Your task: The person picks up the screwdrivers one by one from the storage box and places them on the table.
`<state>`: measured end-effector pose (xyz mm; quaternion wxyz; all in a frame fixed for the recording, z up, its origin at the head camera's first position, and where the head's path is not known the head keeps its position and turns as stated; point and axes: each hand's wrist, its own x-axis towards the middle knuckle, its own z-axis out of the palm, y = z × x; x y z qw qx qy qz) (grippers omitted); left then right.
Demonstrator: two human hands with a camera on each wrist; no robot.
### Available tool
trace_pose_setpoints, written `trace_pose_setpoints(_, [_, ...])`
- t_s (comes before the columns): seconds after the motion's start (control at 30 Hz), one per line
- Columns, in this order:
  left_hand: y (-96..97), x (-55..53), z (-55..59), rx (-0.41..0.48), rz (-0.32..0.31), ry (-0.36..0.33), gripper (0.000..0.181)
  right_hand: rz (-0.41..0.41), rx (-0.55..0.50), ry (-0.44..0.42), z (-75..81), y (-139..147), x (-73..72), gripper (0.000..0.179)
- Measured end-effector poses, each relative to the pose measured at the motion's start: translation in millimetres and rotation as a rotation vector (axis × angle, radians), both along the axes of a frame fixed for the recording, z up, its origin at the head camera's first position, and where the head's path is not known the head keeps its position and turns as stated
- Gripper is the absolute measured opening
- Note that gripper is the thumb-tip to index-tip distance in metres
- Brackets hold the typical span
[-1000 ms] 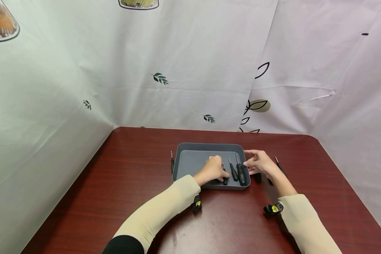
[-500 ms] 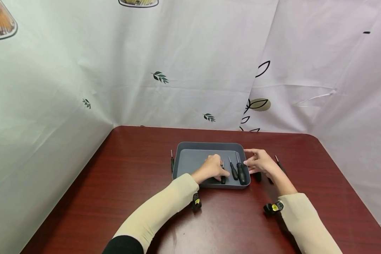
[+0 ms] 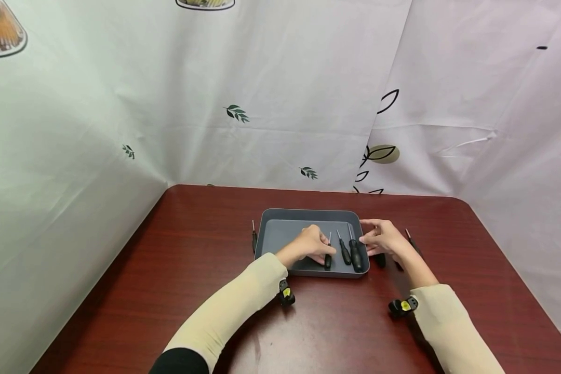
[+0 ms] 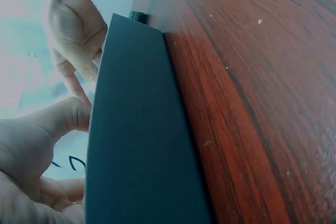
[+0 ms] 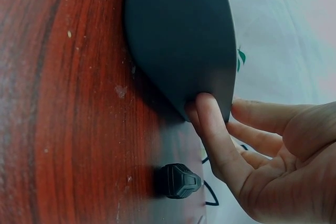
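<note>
Inside a shallow grey tray (image 3: 280,228), my left hand (image 3: 308,244) pinches the black handle of a small screwdriver (image 3: 328,259) between thumb and fingers. To its right in the tray lie a slim black screwdriver (image 3: 345,254) and a larger, thicker one (image 3: 356,257), shafts pointing away. My right hand (image 3: 384,240) grips the tray's right wall, and in the right wrist view its fingertips (image 5: 206,103) press the outside of the wall. The tray wall hides the screwdrivers in the left wrist view.
On the reddish wooden table (image 3: 205,249), another screwdriver (image 3: 254,241) lies left of the tray. To the right, partly behind my right hand, are a black handle (image 3: 380,260) and a further screwdriver (image 3: 413,242). White patterned cloth (image 3: 280,104) hangs around the table.
My left hand has shifted slightly left, and the small screwdriver's handle has moved left with it, farther from the other two. The right hand stays at the tray's edge.
</note>
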<state>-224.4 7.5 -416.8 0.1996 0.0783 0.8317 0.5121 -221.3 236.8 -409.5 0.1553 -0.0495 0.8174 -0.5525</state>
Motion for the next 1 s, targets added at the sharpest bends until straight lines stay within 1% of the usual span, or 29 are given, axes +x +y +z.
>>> trace_pose_setpoints(0.2, [-3.0, -0.3, -2.3, 0.069, 0.009, -0.053, 0.017, 0.001, -0.01, -0.005, 0.2, 0, 0.1, 0.064])
trace_pose_setpoints(0.33, [-5.3, 0.4, -1.4, 0.086, -0.006, -0.073, 0.019, 0.001, -0.008, -0.004, -0.4, 0, -1.0, 0.064])
trace_pose_setpoints(0.47, [-6.5, -1.2, -1.2, 0.117, -0.013, -0.102, 0.023, -0.007, -0.006, -0.009, -1.4, 1, -2.4, 0.064])
trace_pose_setpoints(0.7, [-7.2, -5.4, -4.2, 0.144, -0.012, -0.145, 0.022, -0.003, 0.004, -0.008, -0.9, 2, -2.5, 0.064])
trace_pose_setpoints(0.87, [-9.3, -5.5, -1.3, 0.174, -0.022, -0.176, 0.022, 0.005, 0.003, -0.002, 1.2, 1, -0.5, 0.064])
trace_pose_setpoints(1.0, [-12.2, -5.4, 2.0, 0.173, -0.042, -0.186, 0.023, 0.005, 0.001, -0.001, 0.8, 0, -0.8, 0.064])
